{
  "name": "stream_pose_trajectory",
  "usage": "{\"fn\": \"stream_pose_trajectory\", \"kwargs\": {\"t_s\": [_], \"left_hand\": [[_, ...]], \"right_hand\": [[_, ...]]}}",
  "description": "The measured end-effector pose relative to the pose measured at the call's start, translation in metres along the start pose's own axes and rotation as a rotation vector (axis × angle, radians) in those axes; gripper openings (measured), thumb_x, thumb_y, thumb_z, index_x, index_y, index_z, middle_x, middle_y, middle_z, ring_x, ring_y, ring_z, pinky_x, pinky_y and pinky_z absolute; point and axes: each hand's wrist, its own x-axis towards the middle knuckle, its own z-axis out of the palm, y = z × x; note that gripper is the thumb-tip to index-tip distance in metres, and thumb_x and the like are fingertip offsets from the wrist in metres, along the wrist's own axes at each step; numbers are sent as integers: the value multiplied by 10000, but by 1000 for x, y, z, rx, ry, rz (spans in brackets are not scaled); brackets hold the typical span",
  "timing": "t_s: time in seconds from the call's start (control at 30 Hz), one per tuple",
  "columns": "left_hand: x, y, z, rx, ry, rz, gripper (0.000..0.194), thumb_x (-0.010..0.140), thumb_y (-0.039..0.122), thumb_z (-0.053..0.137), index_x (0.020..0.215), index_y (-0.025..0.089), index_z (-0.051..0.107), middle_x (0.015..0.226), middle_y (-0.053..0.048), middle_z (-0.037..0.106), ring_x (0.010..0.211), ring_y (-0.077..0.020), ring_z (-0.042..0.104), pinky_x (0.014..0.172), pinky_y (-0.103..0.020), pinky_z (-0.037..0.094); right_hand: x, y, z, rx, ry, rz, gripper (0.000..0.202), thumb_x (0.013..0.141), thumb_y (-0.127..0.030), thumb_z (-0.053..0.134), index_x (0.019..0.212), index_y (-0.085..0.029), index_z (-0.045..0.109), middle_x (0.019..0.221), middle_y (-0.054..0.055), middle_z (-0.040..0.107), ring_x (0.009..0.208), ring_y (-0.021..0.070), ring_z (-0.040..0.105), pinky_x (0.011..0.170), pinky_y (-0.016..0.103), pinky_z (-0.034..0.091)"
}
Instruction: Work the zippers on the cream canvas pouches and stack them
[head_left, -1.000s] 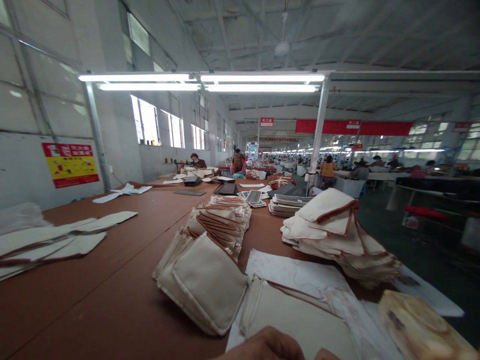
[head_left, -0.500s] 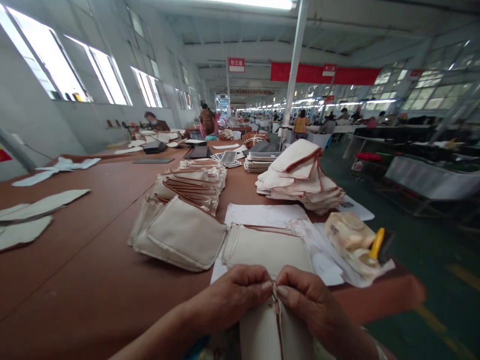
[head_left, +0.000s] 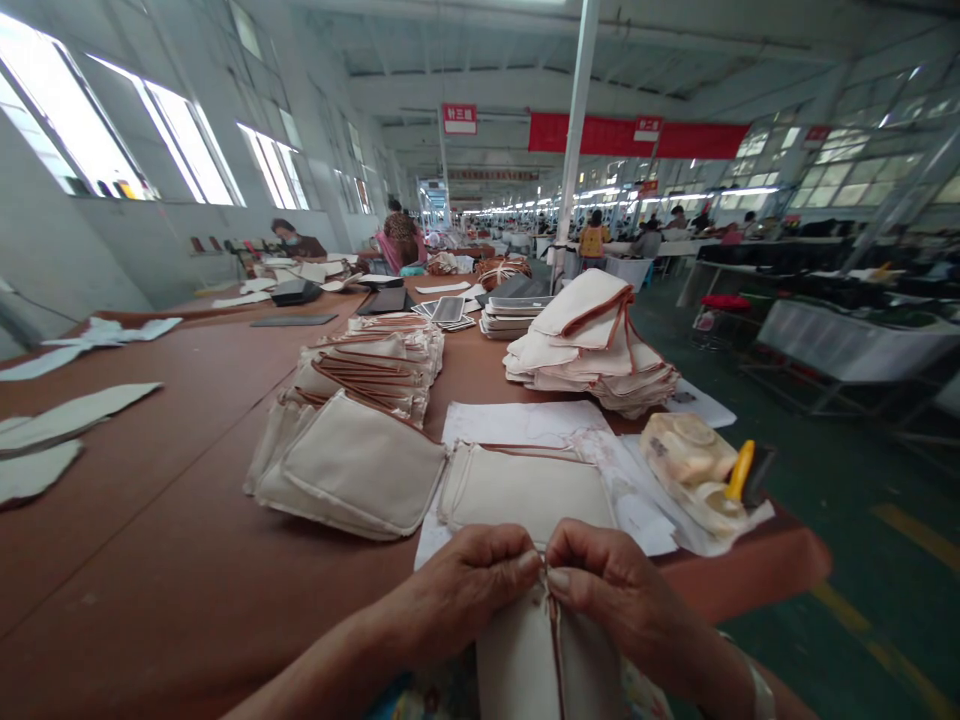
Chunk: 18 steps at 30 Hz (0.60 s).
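At the table's near edge, my left hand [head_left: 491,580] and my right hand [head_left: 596,572] pinch the top of a cream fabric piece [head_left: 517,665] with a brown edge running down its middle. Both thumbs and fingertips meet close together at the upper end of that brown line; the exact grip point is partly hidden by the fingers. Just beyond my hands lies another cream panel [head_left: 529,490] on white paper [head_left: 510,422]. To its left, a stack of cream panels with brown edges [head_left: 360,465] leans in a row stretching away from me.
A pile of cream pieces [head_left: 592,345] stands at the back right. Near the right edge are a plastic container [head_left: 686,450] and a yellow-handled brush [head_left: 740,470]. Loose cream pieces [head_left: 82,415] lie at the left on the brown table [head_left: 187,500]. Several people work farther back.
The view has shifted slightly, so the table's contents appear a little farther left. Both hands keep their pinch on the cream fabric piece, with almost no movement.
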Motion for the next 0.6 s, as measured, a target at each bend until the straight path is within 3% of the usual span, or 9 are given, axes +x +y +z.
{"fn": "stream_pose_trajectory", "kwargs": {"t_s": [0.23, 0.43, 0.6], "left_hand": [[6, -9, 0, -26, 49, -89, 421, 756, 522, 696, 788, 125, 561, 657, 37, 436, 610, -93, 320, 513, -217, 217], [8, -16, 0, 40, 82, -137, 255, 804, 383, 613, 770, 132, 585, 637, 37, 437, 589, -96, 327, 495, -227, 209], [6, -9, 3, 153, 135, -92, 252, 845, 360, 523, 762, 131, 591, 637, 38, 409, 613, -106, 327, 526, -228, 258]], "right_hand": [[1, -2, 5, -310, 63, -89, 127, 895, -232, 508, 807, -183, 585, 712, -15, 590, 670, 137, 511, 598, 237, 366], [3, -1, 9, -467, 116, -133, 118, 875, -154, 485, 821, -183, 587, 731, -5, 608, 688, 145, 558, 637, 257, 382], [2, -3, 6, -345, 93, -84, 143, 911, -201, 447, 847, -184, 574, 787, 3, 603, 769, 161, 551, 681, 268, 393]]}}
